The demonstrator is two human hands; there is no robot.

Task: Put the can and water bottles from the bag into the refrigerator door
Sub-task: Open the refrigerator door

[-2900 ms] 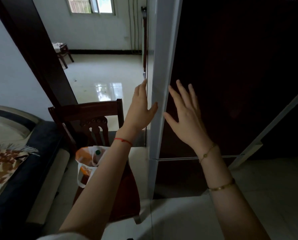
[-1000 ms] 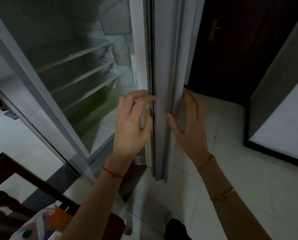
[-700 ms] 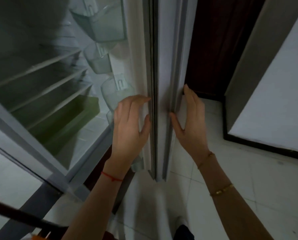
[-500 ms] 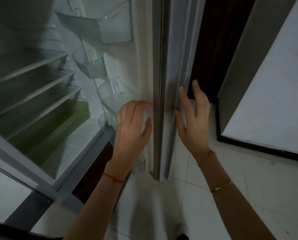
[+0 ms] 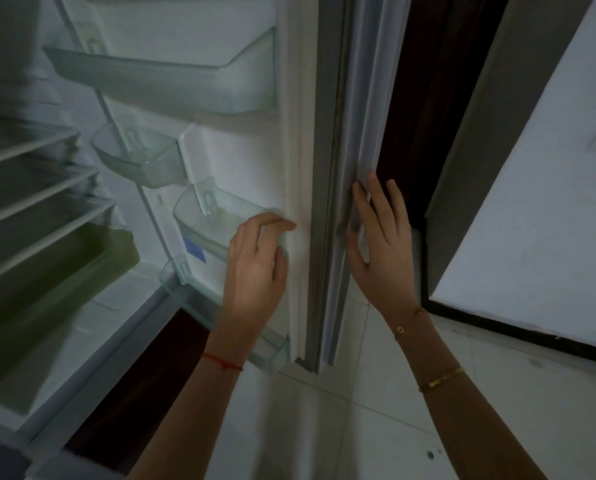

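Note:
The refrigerator door (image 5: 300, 140) stands open, seen edge-on in the middle of the view. Its inner side carries several clear, empty bins: a wide top bin (image 5: 171, 81), a small round bin (image 5: 140, 161), a middle bin (image 5: 206, 226) and a bottom bin (image 5: 272, 348). My left hand (image 5: 255, 275) rests with curled fingers on the door's inner white seal, in front of the middle bin. My right hand (image 5: 379, 244) lies flat with fingers apart on the door's outer edge. Neither hand holds anything. The bag, the can and the bottles are out of view.
The fridge interior at left shows wire shelves (image 5: 36, 202) and a green drawer (image 5: 57, 282). A dark wooden door (image 5: 428, 81) and a white wall panel with a dark frame (image 5: 532, 202) stand to the right. Pale floor tiles (image 5: 376, 427) lie below.
The refrigerator door has swung from shut to open under both hands. My view turned from the chair and bag toward the door's inner bins, which now fill more of the frame.

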